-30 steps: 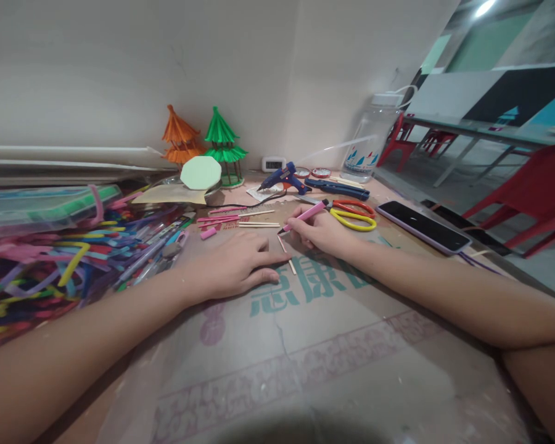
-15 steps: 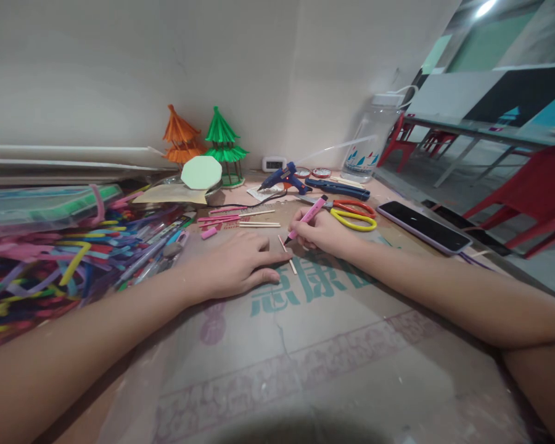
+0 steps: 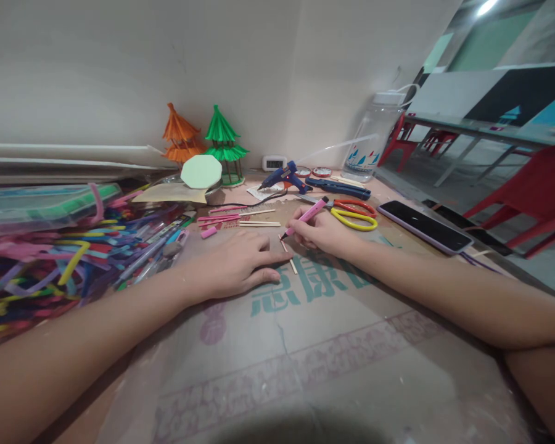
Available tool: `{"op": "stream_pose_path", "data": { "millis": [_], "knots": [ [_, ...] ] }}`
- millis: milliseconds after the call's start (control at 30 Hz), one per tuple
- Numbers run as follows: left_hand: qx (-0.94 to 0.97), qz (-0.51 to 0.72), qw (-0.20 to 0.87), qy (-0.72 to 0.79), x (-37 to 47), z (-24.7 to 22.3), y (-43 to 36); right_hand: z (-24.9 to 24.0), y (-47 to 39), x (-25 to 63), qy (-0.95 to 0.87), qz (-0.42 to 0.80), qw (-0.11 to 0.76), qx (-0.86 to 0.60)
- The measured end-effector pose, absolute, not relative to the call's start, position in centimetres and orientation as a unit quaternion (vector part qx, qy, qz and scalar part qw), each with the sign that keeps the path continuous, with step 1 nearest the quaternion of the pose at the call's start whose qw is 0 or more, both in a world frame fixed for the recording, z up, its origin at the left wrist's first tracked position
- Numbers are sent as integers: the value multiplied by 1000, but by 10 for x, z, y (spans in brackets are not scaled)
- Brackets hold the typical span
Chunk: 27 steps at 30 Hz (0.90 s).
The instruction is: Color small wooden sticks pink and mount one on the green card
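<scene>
A pink marker (image 3: 309, 213) is pinched in my right hand (image 3: 318, 231), its dark tip down at the upper end of a thin wooden stick (image 3: 293, 265). My left hand (image 3: 243, 262) lies flat with fingers apart, the index fingertip pressing across the middle of that stick. The stick's upper part looks pinkish, its lower end bare wood. Above my left hand rests the loose pink marker cap (image 3: 208, 232). Several pink sticks (image 3: 218, 219) and plain wooden sticks (image 3: 259, 224) lie just beyond it.
Colourful pipe cleaners (image 3: 37, 265) pile up at left beside a plastic case (image 3: 46, 206). Orange (image 3: 180, 132) and green (image 3: 222, 139) pagoda models stand by the wall. A blue glue gun (image 3: 284, 176), scissors (image 3: 356, 219), a phone (image 3: 423, 226) and a water bottle (image 3: 367, 139) sit further right.
The marker tip has moved slightly up and left along the stick, toward its far end. My left hand stays in place.
</scene>
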<state>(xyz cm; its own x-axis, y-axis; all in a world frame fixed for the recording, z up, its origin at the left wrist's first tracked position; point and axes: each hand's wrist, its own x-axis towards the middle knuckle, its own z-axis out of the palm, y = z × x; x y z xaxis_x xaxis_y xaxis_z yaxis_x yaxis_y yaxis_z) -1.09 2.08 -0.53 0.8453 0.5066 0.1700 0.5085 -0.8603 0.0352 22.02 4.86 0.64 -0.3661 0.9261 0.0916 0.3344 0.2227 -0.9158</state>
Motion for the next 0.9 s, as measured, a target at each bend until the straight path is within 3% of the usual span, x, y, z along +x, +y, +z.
{"op": "stream_pose_path", "data": {
  "millis": [900],
  "knots": [
    [-961, -86, 14, -264, -10, -5, 18, 7, 49, 221, -726, 374, 333, -471]
  ]
}}
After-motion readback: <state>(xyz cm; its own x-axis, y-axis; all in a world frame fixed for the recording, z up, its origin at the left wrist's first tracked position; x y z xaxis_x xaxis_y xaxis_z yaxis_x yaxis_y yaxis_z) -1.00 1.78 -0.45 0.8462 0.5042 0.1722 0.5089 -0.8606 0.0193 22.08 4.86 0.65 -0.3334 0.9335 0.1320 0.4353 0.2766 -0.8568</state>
